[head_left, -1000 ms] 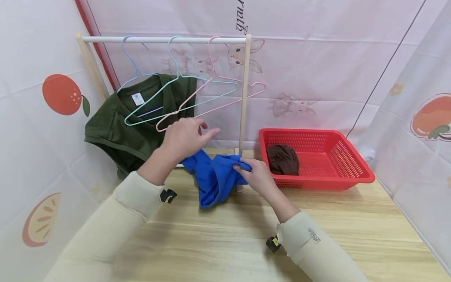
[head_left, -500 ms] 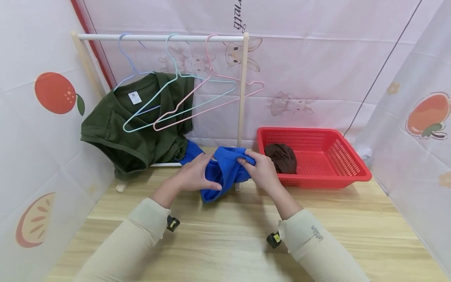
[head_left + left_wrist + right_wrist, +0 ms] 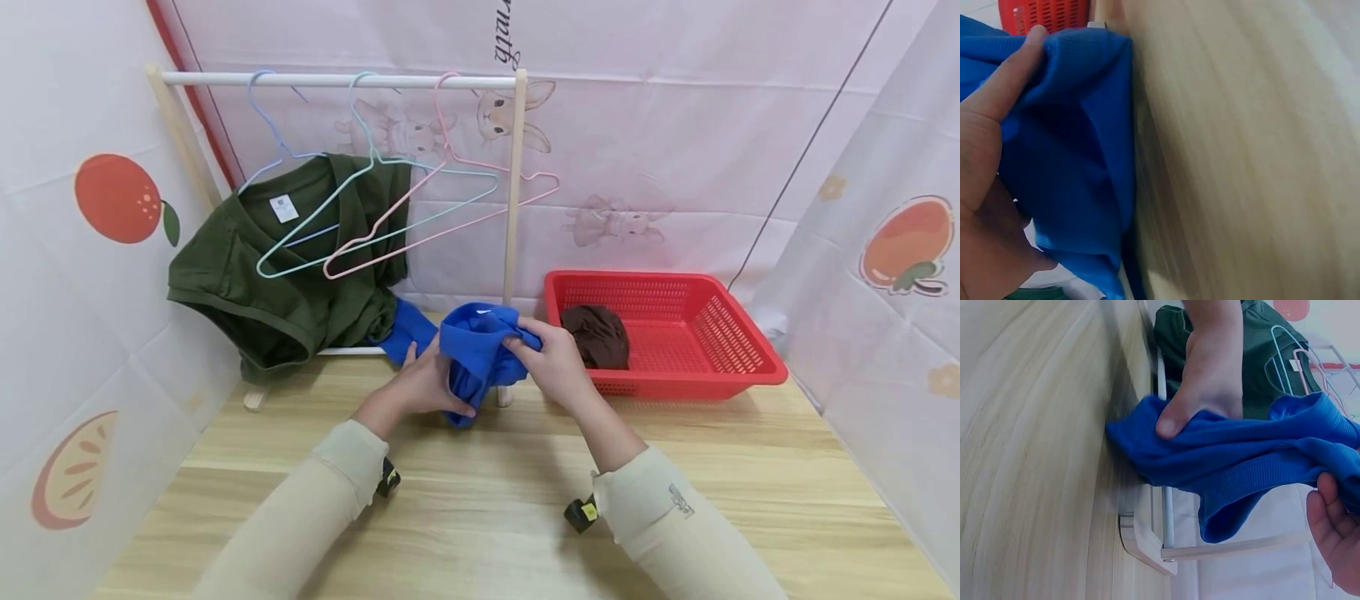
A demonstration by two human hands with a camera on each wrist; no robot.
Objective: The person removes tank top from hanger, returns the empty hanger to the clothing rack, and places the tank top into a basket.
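A bunched blue shirt [image 3: 480,354] with ribbed edges hangs between both hands in front of the rack's right post. My left hand [image 3: 418,385] grips its left side, thumb in front and the other fingers behind the cloth. In the left wrist view the thumb [image 3: 1007,84] lies over a ribbed edge of the shirt [image 3: 1066,156]. My right hand [image 3: 557,362] pinches the shirt's upper right part between thumb and fingers. A loose end of blue cloth reaches left to the dark green top [image 3: 300,267], which hangs on a blue hanger [image 3: 272,125].
The rack's white rail [image 3: 337,81] also carries a mint hanger [image 3: 360,125] and a pink hanger [image 3: 442,125], both bare. Right of the rack stands a red basket [image 3: 675,385] holding a crumpled brown cloth [image 3: 596,336]. Printed sheets surround the wooden table [image 3: 480,517].
My left hand has come down from near the hangers to the blue shirt and taken hold of its left side. The right hand keeps its pinch, and the shirt's opening is gathered smaller.
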